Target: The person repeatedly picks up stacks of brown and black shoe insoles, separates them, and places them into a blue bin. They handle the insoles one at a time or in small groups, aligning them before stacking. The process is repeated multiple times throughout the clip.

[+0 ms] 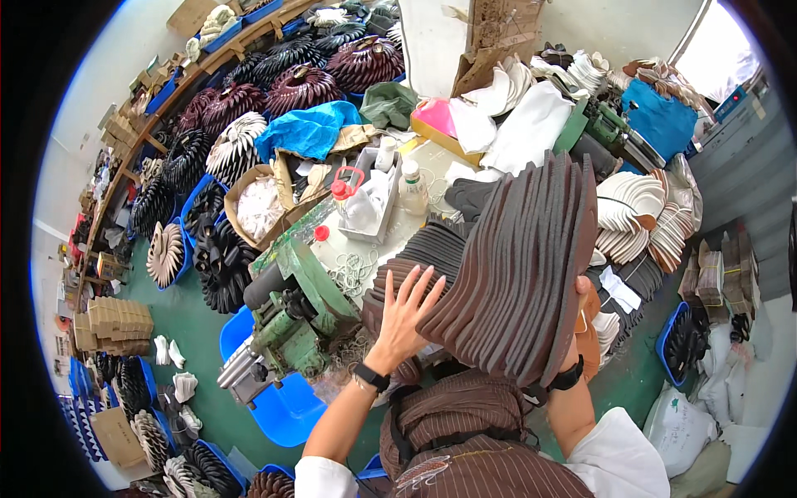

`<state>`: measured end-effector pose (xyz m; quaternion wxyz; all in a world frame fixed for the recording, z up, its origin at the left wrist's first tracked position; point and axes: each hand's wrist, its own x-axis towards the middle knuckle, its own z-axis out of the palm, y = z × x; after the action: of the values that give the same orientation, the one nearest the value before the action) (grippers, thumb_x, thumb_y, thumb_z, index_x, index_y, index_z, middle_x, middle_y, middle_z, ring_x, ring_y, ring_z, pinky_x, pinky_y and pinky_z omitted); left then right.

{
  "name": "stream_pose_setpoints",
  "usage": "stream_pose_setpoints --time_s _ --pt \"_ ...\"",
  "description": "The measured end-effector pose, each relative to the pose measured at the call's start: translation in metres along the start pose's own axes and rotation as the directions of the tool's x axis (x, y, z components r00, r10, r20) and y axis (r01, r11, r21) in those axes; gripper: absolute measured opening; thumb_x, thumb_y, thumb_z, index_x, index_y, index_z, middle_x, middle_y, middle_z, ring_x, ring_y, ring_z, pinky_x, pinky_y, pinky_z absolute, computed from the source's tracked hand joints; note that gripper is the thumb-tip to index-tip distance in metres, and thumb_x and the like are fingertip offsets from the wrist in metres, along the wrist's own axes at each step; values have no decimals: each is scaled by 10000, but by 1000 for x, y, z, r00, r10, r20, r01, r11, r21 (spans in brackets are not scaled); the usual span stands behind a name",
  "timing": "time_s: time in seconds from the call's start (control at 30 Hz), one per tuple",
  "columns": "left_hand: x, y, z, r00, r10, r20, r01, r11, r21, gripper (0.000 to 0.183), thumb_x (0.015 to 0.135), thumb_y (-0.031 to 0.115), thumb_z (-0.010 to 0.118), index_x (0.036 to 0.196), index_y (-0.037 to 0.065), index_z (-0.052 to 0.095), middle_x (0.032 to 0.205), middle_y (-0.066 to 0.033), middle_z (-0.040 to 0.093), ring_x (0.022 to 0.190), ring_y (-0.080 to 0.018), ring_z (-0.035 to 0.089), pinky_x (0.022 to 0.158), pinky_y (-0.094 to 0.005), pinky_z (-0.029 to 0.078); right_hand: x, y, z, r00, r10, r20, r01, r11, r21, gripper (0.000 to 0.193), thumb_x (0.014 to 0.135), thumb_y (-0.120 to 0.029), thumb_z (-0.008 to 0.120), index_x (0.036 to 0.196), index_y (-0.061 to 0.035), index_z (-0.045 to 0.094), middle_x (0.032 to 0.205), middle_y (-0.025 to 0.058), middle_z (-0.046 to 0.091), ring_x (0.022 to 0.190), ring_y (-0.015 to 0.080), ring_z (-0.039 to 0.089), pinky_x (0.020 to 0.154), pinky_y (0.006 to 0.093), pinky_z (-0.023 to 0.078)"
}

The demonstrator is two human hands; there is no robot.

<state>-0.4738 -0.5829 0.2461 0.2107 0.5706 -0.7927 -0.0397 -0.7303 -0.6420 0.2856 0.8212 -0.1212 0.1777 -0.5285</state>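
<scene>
A tall, fanned stack of dark brown and grey shoe insoles [515, 266] leans upright before me. My right hand [583, 285] grips its right side; most of that hand is hidden behind the stack. At the lower left edge, my left hand [400, 319] is open, its fingers spread against the insoles. Just beyond it, another row of dark insoles [427, 253] lies on the worktable [332, 235]. A green machine [303, 311] with metal rollers stands left of my left hand.
A blue bin [286, 411] sits below the machine. Bottles [413, 189], a grey tray [365, 232] and a cardboard box [278, 207] crowd the table. White insole bundles [631, 207] lie to the right, near a second green machine [602, 124]. Shoe-part bundles [237, 149] line the left.
</scene>
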Motion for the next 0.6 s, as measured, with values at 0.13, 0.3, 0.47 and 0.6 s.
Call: stream_pose_setpoints --time_s 0.13,0.3,0.47,0.6 --pt "-40 5 -22 928 -327 -178 246 898 -365 455 864 204 537 1290 50 496 1336 -164 457 1253 -331 417 1081 -470 275 -17 6 31 981 167 98 -186 954 237 683 761 -392 557 1312 -12 418 1240 131 535 1054 324 544 944 424 433" --pt "-54 36 -106 827 -460 324 293 -139 -946 997 799 745 413 1465 42 177 1440 -132 335 1302 -271 364 1062 -406 284 -22 40 33 914 404 -37 -405 914 -18 685 725 -352 562 1301 -10 417 1205 133 540 1072 297 518 961 380 412" --pt "-110 53 -134 713 -701 8 166 158 -973 1345 591 572 798 1468 74 -91 1505 -178 113 1386 -268 173 1110 -406 187 -22 109 149 744 668 24 -545 626 -558 827 642 -180 680 1375 6 345 1335 128 430 1218 259 433 1043 346 319" --pt "-182 39 -131 541 -832 124 237 9 -972 1408 535 346 903 1457 85 -129 1462 -175 203 1312 -281 331 1049 -421 341 -19 184 166 586 648 486 87 546 -833 761 772 -249 678 1387 37 333 1433 175 296 1339 263 276 1088 358 206"
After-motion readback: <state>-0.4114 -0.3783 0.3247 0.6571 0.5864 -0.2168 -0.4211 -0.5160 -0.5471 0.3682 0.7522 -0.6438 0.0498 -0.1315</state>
